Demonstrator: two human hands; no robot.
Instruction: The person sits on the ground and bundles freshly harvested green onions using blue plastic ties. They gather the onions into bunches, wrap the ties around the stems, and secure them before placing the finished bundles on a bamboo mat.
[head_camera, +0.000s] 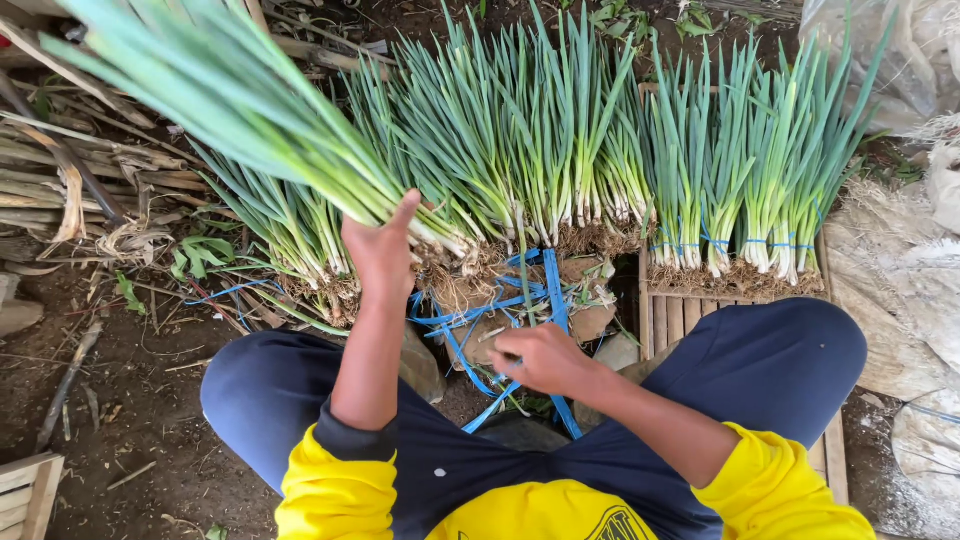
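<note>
Two hands work over the ground: the left hand (382, 250) grips a leek bunch (230, 95) lifted up and left, while the right hand (545, 358) pinches blue straps (500, 300). Tied bunches (740, 180) stand on a wooden pallet (680, 320) at right.

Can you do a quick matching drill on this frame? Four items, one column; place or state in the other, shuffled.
Items:
1. left hand
2. right hand
3. tied onion bundles
4. blue straps

Place or state:
A. standing on the wooden slats at the right
B. gripping a raised bunch of green onions
C. lying loose on the ground between the knees
D. low, closed on a blue strap end

Pairs: 1-B, 2-D, 3-A, 4-C
</note>
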